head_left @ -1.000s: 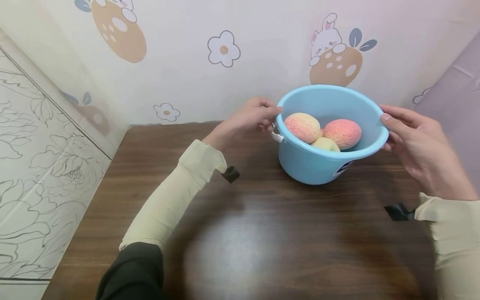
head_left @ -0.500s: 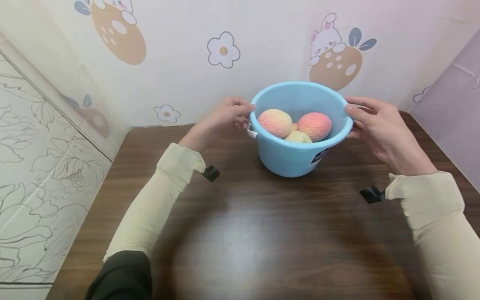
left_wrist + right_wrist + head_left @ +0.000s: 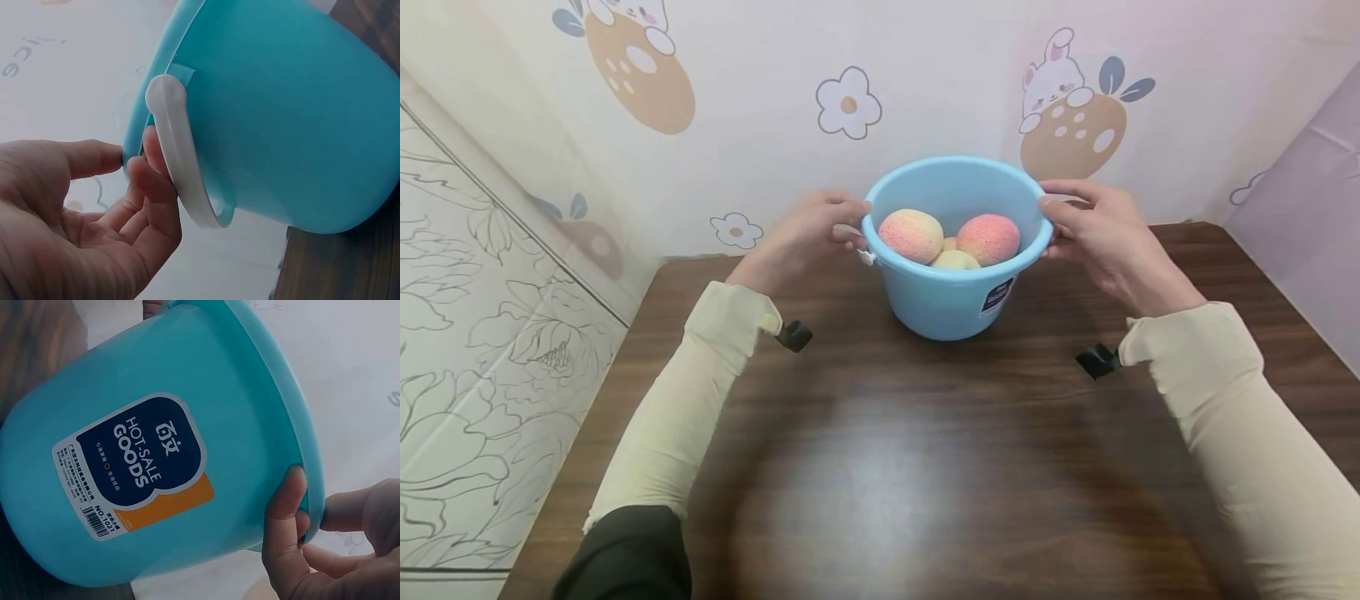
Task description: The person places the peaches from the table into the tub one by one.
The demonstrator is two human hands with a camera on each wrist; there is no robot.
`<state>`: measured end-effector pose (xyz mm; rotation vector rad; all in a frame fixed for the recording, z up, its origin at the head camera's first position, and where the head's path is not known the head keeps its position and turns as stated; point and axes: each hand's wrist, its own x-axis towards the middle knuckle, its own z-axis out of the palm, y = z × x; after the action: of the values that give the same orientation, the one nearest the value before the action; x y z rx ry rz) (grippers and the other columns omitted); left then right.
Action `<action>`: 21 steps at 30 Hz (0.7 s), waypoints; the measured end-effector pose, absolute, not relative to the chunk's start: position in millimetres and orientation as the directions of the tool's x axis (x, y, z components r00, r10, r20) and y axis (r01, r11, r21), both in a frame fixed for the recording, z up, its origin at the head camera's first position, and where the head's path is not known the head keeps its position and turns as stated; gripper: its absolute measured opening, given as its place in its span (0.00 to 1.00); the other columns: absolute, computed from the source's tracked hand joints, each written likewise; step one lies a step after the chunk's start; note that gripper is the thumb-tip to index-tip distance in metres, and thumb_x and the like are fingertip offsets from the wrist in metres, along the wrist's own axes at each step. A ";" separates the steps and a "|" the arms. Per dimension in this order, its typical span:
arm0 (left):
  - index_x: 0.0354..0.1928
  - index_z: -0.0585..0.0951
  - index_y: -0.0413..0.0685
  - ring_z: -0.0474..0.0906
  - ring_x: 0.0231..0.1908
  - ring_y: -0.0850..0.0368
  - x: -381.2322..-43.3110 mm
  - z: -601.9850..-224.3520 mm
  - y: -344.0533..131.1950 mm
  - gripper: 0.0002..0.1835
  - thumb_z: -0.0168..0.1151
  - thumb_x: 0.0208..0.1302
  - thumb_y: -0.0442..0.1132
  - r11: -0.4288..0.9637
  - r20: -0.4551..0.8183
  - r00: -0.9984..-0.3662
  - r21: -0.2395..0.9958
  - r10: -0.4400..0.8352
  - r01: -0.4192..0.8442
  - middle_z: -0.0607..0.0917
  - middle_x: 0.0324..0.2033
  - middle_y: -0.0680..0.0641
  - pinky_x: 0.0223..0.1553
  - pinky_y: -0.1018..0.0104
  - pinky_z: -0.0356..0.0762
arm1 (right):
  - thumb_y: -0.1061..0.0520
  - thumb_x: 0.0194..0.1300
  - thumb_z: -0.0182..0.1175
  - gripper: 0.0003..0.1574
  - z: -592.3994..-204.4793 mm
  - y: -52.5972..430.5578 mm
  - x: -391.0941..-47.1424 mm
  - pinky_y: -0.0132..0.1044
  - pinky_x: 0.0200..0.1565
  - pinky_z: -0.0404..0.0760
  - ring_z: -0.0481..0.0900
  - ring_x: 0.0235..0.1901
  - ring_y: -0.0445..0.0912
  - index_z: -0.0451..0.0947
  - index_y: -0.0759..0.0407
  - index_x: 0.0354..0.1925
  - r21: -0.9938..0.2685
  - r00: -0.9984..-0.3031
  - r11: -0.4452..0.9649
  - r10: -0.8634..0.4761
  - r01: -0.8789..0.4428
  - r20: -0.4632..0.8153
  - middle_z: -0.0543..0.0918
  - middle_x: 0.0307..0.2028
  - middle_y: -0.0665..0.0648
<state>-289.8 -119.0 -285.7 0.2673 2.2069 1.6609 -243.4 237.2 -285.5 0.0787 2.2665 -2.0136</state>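
Observation:
A light blue plastic bucket (image 3: 932, 300) is on the brown table, near the wall. My left hand (image 3: 805, 237) pinches its left rim between thumb and fingers, beside the white carrying handle (image 3: 182, 153), which hangs down against the fingers in the left wrist view. On the opposite side my right hand (image 3: 1108, 237) pinches the rim the same way. Inside lie several peach-like fruits, among them a speckled yellow-pink one (image 3: 912, 237) and a pinker one (image 3: 988, 240); a pale yellow one (image 3: 957, 259) is partly hidden by the rim. The right wrist view shows a navy label (image 3: 147, 453) on the bucket.
The wooden table (image 3: 880, 467) runs up to a wall covering (image 3: 760, 100) with rabbit and flower prints. A white panel with line-drawn flowers (image 3: 482, 358) borders the left, and a pale lilac cloth (image 3: 1307, 217) borders the right.
The bucket has moved left along the table, and both hands have moved with it, keeping hold of its rim. The fruits have travelled inside it.

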 end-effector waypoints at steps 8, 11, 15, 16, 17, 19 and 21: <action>0.60 0.82 0.40 0.85 0.38 0.56 -302.2 -282.9 -128.7 0.19 0.60 0.77 0.45 0.238 -0.248 -0.932 0.953 0.263 -0.187 0.83 0.47 0.47 0.55 0.64 0.82 | 0.48 0.74 0.63 0.38 -281.4 218.3 -257.8 0.29 0.37 0.87 0.84 0.36 0.40 0.67 0.52 0.77 -0.974 -0.990 0.181 -0.019 0.135 -0.141 0.80 0.56 0.54; 0.62 0.81 0.41 0.86 0.38 0.57 -306.4 -281.0 -130.9 0.20 0.60 0.77 0.45 0.239 -0.270 -0.932 0.947 0.242 -0.213 0.83 0.48 0.47 0.48 0.70 0.84 | 0.48 0.75 0.61 0.37 -278.7 213.3 -262.8 0.29 0.38 0.87 0.83 0.39 0.41 0.67 0.51 0.77 -0.969 -0.988 0.201 -0.013 0.147 -0.153 0.78 0.57 0.56; 0.63 0.80 0.41 0.87 0.36 0.58 -311.7 -279.5 -135.3 0.20 0.60 0.77 0.45 0.241 -0.278 -0.934 0.945 0.223 -0.223 0.83 0.47 0.47 0.45 0.71 0.85 | 0.48 0.76 0.60 0.36 -276.3 207.1 -268.2 0.29 0.39 0.87 0.82 0.42 0.42 0.66 0.51 0.77 -0.960 -0.987 0.232 -0.016 0.153 -0.162 0.78 0.58 0.56; 0.63 0.80 0.40 0.86 0.36 0.58 -313.1 -279.5 -136.6 0.21 0.60 0.77 0.45 0.240 -0.277 -0.935 0.945 0.220 -0.223 0.83 0.46 0.47 0.45 0.72 0.85 | 0.48 0.76 0.60 0.36 -275.8 205.6 -269.4 0.29 0.40 0.87 0.83 0.42 0.42 0.66 0.51 0.77 -0.958 -0.986 0.239 -0.019 0.156 -0.165 0.78 0.58 0.56; 0.63 0.81 0.40 0.86 0.36 0.58 -314.3 -279.5 -137.9 0.21 0.60 0.76 0.45 0.238 -0.278 -0.935 0.945 0.219 -0.225 0.83 0.46 0.47 0.45 0.72 0.85 | 0.48 0.76 0.60 0.36 -275.4 204.2 -270.5 0.29 0.40 0.87 0.83 0.43 0.42 0.66 0.51 0.77 -0.956 -0.986 0.246 -0.021 0.157 -0.167 0.78 0.58 0.56; 0.63 0.81 0.40 0.86 0.36 0.58 -316.3 -280.0 -140.0 0.20 0.61 0.76 0.44 0.229 -0.278 -0.935 0.946 0.218 -0.228 0.83 0.46 0.47 0.45 0.71 0.85 | 0.48 0.77 0.59 0.36 -275.1 202.1 -272.4 0.29 0.41 0.87 0.83 0.43 0.42 0.65 0.51 0.77 -0.955 -0.985 0.249 -0.028 0.159 -0.171 0.77 0.58 0.56; 0.63 0.81 0.39 0.86 0.36 0.57 -317.6 -281.0 -141.4 0.21 0.61 0.76 0.44 0.219 -0.277 -0.934 0.948 0.225 -0.229 0.83 0.46 0.47 0.45 0.71 0.85 | 0.48 0.77 0.59 0.36 -275.0 200.8 -273.8 0.29 0.41 0.87 0.83 0.43 0.42 0.64 0.52 0.78 -0.957 -0.984 0.243 -0.030 0.162 -0.174 0.77 0.58 0.55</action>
<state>-317.6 -141.4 -281.0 -0.0035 2.1441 1.7640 -273.8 200.8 -275.0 0.1264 2.3486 -1.8384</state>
